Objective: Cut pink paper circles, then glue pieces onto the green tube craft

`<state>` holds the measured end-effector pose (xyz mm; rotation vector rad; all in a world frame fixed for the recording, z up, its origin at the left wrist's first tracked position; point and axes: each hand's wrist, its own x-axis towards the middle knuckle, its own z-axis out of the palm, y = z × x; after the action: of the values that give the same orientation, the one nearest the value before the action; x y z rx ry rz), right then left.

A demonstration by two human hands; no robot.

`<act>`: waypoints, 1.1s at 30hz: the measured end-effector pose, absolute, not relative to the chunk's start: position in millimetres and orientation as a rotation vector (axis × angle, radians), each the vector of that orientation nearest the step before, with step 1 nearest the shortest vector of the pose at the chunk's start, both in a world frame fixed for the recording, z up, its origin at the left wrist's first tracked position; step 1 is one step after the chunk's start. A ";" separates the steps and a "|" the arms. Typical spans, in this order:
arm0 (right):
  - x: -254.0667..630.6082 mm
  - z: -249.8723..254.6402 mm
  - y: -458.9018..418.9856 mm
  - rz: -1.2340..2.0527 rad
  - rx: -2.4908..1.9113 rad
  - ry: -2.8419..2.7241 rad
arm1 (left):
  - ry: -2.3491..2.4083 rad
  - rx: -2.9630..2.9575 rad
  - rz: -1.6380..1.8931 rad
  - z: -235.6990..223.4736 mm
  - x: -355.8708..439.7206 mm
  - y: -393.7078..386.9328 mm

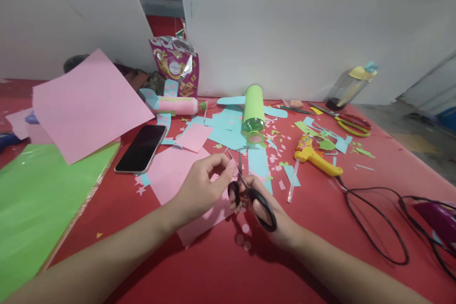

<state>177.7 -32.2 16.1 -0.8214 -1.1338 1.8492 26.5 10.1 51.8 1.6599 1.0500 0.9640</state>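
Note:
Between the thumb and fingers of my left hand (pixel 204 183) is a small piece of pink paper (pixel 233 166). My right hand (pixel 272 216) grips black-handled scissors (pixel 262 209), their blades parted and pointing away from me beside the pink piece. Whether the blades touch the paper I cannot tell. Beneath both hands lies a larger pink sheet (pixel 167 171). Several small pale pink discs (pixel 240 239) rest on the red table just below the scissors. A green paper-wrapped bottle (pixel 254 109) with blue side strips lies beyond my hands.
To the left are a phone (pixel 141 148), a pink sheet (pixel 92 109) and a green pack (pixel 46 209). A pink-wrapped bottle (pixel 178 105) lies near a snack bag (pixel 178 64). On the right sit a yellow glue gun (pixel 315 159) with its cord, other scissors (pixel 351 123) and paper scraps.

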 end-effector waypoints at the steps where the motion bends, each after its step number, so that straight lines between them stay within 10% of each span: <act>1: 177.7 16.7 -32.2 1.858 -0.825 -1.128 | 1.048 1.665 0.958 51.7 26.3 10.3; 33: 174.6 22.1 -34.2 1.782 -0.821 -1.098 | 1.032 1.552 0.978 51.2 30.1 7.3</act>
<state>174.6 -34.2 22.1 -0.8213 -1.0980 1.7817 30.1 7.3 51.2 1.5520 1.0325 0.9777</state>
